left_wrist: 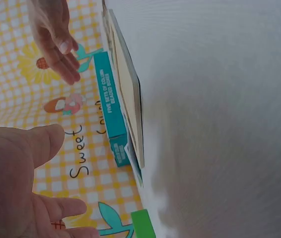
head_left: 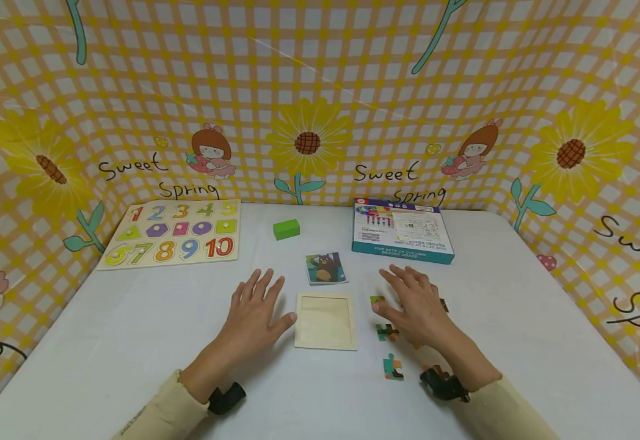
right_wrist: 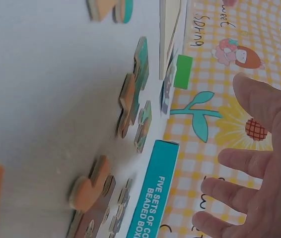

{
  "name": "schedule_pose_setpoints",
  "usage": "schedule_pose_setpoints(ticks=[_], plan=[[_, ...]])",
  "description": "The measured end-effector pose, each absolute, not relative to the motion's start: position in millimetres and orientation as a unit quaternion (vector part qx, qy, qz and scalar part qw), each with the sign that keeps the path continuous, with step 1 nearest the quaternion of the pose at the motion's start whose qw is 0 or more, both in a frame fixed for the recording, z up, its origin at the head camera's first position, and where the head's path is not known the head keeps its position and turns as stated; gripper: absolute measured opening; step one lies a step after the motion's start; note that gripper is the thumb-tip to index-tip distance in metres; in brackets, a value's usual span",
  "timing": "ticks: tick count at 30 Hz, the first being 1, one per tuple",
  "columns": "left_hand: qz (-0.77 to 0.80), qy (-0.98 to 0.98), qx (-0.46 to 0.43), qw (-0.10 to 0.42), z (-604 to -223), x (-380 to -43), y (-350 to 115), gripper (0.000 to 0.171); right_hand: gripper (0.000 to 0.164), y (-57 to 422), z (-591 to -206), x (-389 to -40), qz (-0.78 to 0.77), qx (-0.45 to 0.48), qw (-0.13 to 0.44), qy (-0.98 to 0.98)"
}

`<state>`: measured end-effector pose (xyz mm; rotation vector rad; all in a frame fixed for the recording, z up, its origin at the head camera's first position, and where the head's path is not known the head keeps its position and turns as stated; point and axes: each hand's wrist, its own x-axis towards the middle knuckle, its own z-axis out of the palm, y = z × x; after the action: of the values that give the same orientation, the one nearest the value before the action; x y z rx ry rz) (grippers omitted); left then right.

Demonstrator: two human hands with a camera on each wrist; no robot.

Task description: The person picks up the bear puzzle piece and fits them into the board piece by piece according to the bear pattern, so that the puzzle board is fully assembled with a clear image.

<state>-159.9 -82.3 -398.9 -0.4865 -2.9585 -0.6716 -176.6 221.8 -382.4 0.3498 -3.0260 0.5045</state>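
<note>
My left hand (head_left: 254, 315) hovers with spread fingers just left of a square wooden puzzle frame (head_left: 325, 349), holding nothing. On the other side, my right hand (head_left: 420, 308) is held over several jigsaw pieces, its fingers apart and nothing in its grasp. One teal and orange jigsaw piece (head_left: 392, 368) lies nearest the front, and another piece (head_left: 387, 332) is right of the frame. In the right wrist view a brown and orange piece (right_wrist: 97, 191) lies below the hand. Some pieces are partly hidden by my right hand and wrist. A bear picture card (head_left: 327, 269) lies behind the frame.
A wooden number board (head_left: 174, 232) lies at the back left. Behind the card is a green block (head_left: 286, 230). At the back right sits a flat teal box (head_left: 402, 252). A checked cloth (head_left: 320, 73) rises around the table (head_left: 78, 360).
</note>
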Motion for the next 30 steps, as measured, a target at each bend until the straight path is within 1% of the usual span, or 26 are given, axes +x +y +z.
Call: schedule_pose_setpoints(ticks=[10, 18, 23, 30], plan=[[-0.252, -0.950, -0.182, 0.033, -405, -164, -78, 0.064, 0.069, 224, -385, -181, 0.174, 0.120, 0.017, -0.977], [-0.287, -0.941, -0.179, 0.006, -406, -167, -74, 0.060, 0.067, 226, -385, -182, 0.181, 0.124, 0.012, -0.976], [-0.308, -0.934, -0.178, -0.001, -408, -169, -72, 0.057, 0.065, 227, -385, -184, 0.183, 0.122, -0.002, -0.976], [-0.339, -0.923, -0.181, -0.009, -413, -172, -72, 0.050, 0.061, 229, -387, -186, 0.188, 0.121, -0.007, -0.975]])
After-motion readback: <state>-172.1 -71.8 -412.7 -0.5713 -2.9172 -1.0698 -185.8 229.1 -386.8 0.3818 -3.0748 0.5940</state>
